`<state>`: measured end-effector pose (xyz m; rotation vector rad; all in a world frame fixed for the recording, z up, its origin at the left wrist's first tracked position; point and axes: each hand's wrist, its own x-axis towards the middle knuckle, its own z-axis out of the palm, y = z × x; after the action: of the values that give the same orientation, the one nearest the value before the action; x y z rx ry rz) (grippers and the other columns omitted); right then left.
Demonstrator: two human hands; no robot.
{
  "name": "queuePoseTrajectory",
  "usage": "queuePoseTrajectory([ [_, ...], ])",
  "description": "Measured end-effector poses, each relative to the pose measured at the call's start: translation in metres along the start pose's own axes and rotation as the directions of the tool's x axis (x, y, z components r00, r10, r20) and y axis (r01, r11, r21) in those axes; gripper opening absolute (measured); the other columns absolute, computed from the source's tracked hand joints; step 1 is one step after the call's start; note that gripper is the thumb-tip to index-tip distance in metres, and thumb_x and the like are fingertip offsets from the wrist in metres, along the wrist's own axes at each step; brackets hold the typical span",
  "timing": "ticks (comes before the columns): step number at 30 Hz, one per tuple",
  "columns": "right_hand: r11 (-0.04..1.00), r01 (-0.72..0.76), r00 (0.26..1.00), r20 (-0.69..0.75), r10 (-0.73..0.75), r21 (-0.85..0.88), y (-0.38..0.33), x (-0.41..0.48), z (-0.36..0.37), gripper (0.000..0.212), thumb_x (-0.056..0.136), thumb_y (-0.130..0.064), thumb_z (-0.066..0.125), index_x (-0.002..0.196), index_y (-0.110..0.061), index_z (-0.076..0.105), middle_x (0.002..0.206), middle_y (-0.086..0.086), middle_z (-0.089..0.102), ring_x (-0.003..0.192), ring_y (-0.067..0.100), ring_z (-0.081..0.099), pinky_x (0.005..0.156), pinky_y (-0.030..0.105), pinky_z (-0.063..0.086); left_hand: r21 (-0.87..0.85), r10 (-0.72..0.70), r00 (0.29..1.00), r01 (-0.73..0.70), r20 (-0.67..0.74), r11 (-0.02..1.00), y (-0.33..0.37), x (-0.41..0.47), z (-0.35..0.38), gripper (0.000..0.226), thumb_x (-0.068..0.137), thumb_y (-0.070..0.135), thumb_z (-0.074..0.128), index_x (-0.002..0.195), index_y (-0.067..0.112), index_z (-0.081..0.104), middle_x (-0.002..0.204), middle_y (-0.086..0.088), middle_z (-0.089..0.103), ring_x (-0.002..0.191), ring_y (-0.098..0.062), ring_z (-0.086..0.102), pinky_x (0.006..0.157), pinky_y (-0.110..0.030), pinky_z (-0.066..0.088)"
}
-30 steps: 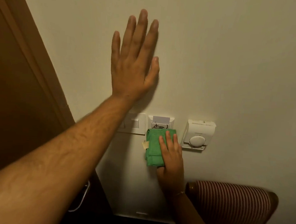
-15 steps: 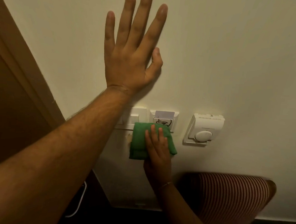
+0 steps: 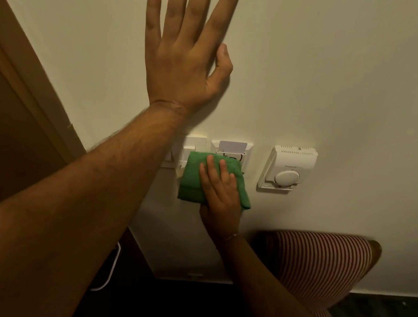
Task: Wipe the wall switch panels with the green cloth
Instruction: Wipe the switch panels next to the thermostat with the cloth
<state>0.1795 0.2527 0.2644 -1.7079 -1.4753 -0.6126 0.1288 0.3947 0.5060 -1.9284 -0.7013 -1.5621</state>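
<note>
1. Our left hand (image 3: 187, 59) is flat on the wall (image 3: 331, 67), fingers spread wide, holding nothing. It sits high up, near the top edge of what we can see.
2. Our right hand (image 3: 219, 191) is flat too. It presses the green cloth (image 3: 192, 179) on the wall with straight fingers.
3. We can see 3 white boxes in a row on the wall: the switch panel (image 3: 191, 145) nearest the door frame (image 3: 36, 86), the card holder (image 3: 231, 150) in the middle, and the round-knob box (image 3: 289, 168) on the far side.
4. Our cloth covers the low parts of the first 2 boxes and hangs under them.
5. We think the wiping is part way done. Our cloth is well apart from the round-knob box, so that one looks left to do.
</note>
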Motion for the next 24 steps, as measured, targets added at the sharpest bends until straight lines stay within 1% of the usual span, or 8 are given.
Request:
queuePoseTrajectory([
  [3,0.988,0.030,1.000,0.008,-0.029,-0.151,0.012,-0.001,0.002,0.091,0.086,-0.007,0.074,0.163,-0.023,0.028,0.170,-0.002,0.025,0.165,0.015,0.004,0.133,0.038,0.003,0.000,-0.004,1.000,0.004,0.008,1.000,0.002,-0.001,-0.003,0.057,0.103,0.035,0.057,0.156,0.014,0.053,0.157,-0.022,0.048,0.146,-0.044,0.043,0.119,-0.067,0.028],
  [6,0.976,0.011,1.000,-0.009,-0.013,-0.216,0.028,-0.011,-0.001,0.098,0.083,-0.006,0.077,0.164,-0.024,0.025,0.171,-0.001,0.024,0.165,0.017,0.006,0.133,0.044,0.008,0.004,-0.006,1.000,0.006,0.003,1.000,0.002,-0.001,-0.003,0.056,0.103,0.034,0.059,0.154,0.013,0.055,0.155,-0.023,0.050,0.144,-0.045,0.046,0.118,-0.067,0.031],
  [8,0.974,-0.006,1.000,-0.015,0.003,-0.224,0.036,-0.018,-0.004,0.100,0.080,-0.005,0.071,0.165,-0.022,0.022,0.173,-0.001,0.018,0.165,0.021,0.006,0.133,0.045,0.008,0.004,-0.010,1.000,0.010,-0.009,1.000,0.003,-0.001,-0.002,0.055,0.102,0.033,0.060,0.153,0.013,0.057,0.154,-0.023,0.052,0.143,-0.045,0.047,0.117,-0.068,0.033],
  [11,0.979,0.011,1.000,-0.002,-0.012,-0.206,0.041,-0.019,-0.005,0.092,0.085,-0.014,0.058,0.167,-0.022,0.016,0.177,-0.006,0.001,0.165,0.022,0.002,0.133,0.044,0.005,-0.004,-0.006,1.000,0.006,-0.030,1.000,0.003,-0.002,-0.001,0.054,0.101,0.033,0.062,0.151,0.012,0.059,0.152,-0.022,0.054,0.141,-0.044,0.049,0.116,-0.067,0.034],
  [14,0.979,0.027,0.999,0.028,-0.022,-0.201,0.033,-0.010,0.003,0.088,0.099,-0.041,0.053,0.169,-0.025,0.003,0.177,-0.006,-0.008,0.165,0.021,-0.005,0.133,0.043,-0.002,-0.016,-0.011,0.999,0.011,-0.032,1.000,0.002,-0.003,0.000,0.053,0.101,0.033,0.063,0.150,0.011,0.060,0.151,-0.023,0.055,0.140,-0.045,0.050,0.116,-0.066,0.035],
  [16,0.974,0.031,0.999,0.044,-0.021,-0.224,0.030,-0.004,0.007,0.085,0.103,-0.056,0.043,0.169,-0.024,0.000,0.176,-0.004,-0.008,0.164,0.019,-0.010,0.133,0.043,-0.006,-0.014,-0.020,0.999,0.020,-0.027,1.000,0.002,-0.004,-0.001,0.053,0.102,0.032,0.062,0.150,0.011,0.060,0.151,-0.024,0.055,0.141,-0.046,0.050,0.116,-0.066,0.034],
  [19,0.976,0.026,0.999,0.050,-0.016,-0.216,0.031,-0.001,0.008,0.070,0.110,-0.058,0.021,0.167,-0.019,0.013,0.173,-0.005,0.003,0.164,0.018,-0.011,0.132,0.041,-0.007,-0.026,-0.040,0.998,0.039,-0.039,0.999,0.005,-0.006,-0.003,0.052,0.102,0.030,0.064,0.149,0.010,0.061,0.150,-0.025,0.055,0.140,-0.047,0.050,0.116,-0.064,0.034],
  [24,0.979,0.040,0.997,0.077,-0.025,-0.201,0.032,-0.003,0.003,0.071,0.110,-0.061,0.016,0.168,-0.026,-0.003,0.176,-0.008,-0.010,0.164,0.016,-0.011,0.132,0.040,-0.009,-0.036,-0.046,0.997,0.044,-0.067,0.998,0.007,-0.008,-0.005,0.048,0.099,0.028,0.068,0.143,0.008,0.066,0.142,-0.023,0.063,0.132,-0.045,0.057,0.112,-0.065,0.040],
])
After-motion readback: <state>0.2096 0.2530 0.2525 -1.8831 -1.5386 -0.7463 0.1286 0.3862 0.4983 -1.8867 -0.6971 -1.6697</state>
